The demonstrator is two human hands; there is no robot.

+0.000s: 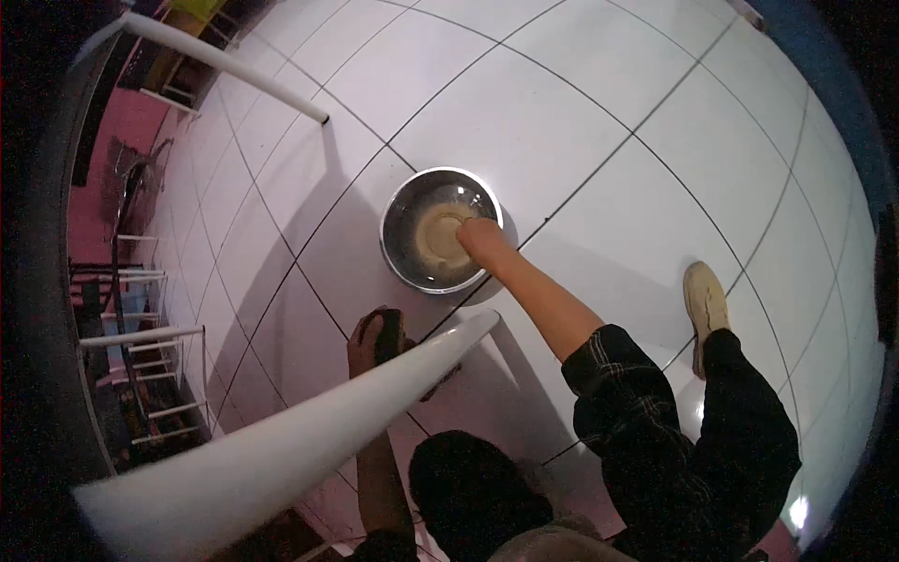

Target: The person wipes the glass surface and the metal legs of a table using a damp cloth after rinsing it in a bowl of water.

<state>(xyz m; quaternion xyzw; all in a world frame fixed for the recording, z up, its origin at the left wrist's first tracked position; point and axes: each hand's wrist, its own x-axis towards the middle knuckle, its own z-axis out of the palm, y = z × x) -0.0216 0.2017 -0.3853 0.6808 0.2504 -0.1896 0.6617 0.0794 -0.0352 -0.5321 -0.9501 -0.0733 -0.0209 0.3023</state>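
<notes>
A round shiny metal bowl stands on the floor, with cloudy tan-looking liquid in it. My right hand reaches over its right rim, fingertips dipping inside; the fingers are hidden, so I cannot tell what they hold. Below and left of the bowl, my left hand is closed around a dark, block-like thing whose kind I cannot make out. A thick white tube, slanting through the foreground, hides part of my left hand and forearm.
White tiles with dark joints form the floor. Another white tube, like a furniture leg, stands at upper left. White-framed furniture lines the left side. My foot in a beige shoe rests at right; dark trousers fill the lower edge.
</notes>
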